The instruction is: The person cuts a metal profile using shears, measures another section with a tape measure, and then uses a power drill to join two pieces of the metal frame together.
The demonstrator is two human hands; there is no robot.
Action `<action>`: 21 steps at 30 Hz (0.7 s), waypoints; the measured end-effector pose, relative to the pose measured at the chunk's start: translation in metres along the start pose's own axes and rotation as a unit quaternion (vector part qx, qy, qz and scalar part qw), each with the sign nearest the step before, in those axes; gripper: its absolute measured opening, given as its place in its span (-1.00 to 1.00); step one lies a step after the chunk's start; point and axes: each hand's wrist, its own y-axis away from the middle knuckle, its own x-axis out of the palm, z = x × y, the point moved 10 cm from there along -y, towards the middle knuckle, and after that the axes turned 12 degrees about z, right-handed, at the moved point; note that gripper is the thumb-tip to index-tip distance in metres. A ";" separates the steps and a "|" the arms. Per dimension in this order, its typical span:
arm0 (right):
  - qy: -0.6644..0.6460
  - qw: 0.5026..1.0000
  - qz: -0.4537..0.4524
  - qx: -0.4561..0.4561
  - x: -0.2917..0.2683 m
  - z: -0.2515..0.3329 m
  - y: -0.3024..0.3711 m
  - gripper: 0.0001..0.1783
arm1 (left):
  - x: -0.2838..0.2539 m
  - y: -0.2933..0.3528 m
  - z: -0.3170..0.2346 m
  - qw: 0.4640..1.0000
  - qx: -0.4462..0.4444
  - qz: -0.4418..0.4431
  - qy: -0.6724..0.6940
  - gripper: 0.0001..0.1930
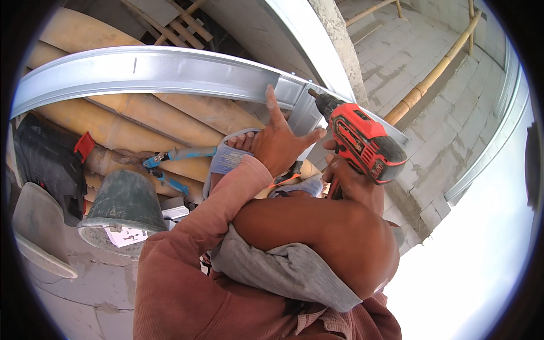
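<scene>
My right hand (pixel 358 177) is wrapped round the grip of a red and black cordless drill (pixel 362 139). The drill's dark chuck and bit point up and left, close to a joint between silvery metal channels (pixel 187 71). My left hand (pixel 283 141) has its fingers spread and holds nothing I can see. Its index finger reaches up to the lower edge of the long channel, and the thumb stretches towards the drill. Another metal piece (pixel 309 113) meets the channel there at an angle. Whether the bit touches metal is hard to tell.
Bamboo poles (pixel 133 116) lie under the channel and my sandalled foot (pixel 226 158). Blue-handled snips (pixel 170 158) rest on them. At left are a black case (pixel 48 164), a dark bucket (pixel 126 198) and a grey pan (pixel 41 221). Block walling (pixel 439 147) shows at right.
</scene>
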 end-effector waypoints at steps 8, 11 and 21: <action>0.011 0.998 -0.007 0.057 0.002 -0.003 0.003 -0.58 | 0.000 -0.001 0.002 0.998 0.028 -0.045 -0.024 0.40; 0.019 1.000 -0.009 0.004 0.001 -0.002 0.002 -0.62 | -0.001 -0.001 -0.004 0.998 0.053 -0.041 -0.011 0.42; 0.107 0.991 0.043 -0.070 -0.005 -0.004 -0.008 -0.73 | -0.006 0.014 -0.001 0.991 -0.029 0.028 -0.128 0.40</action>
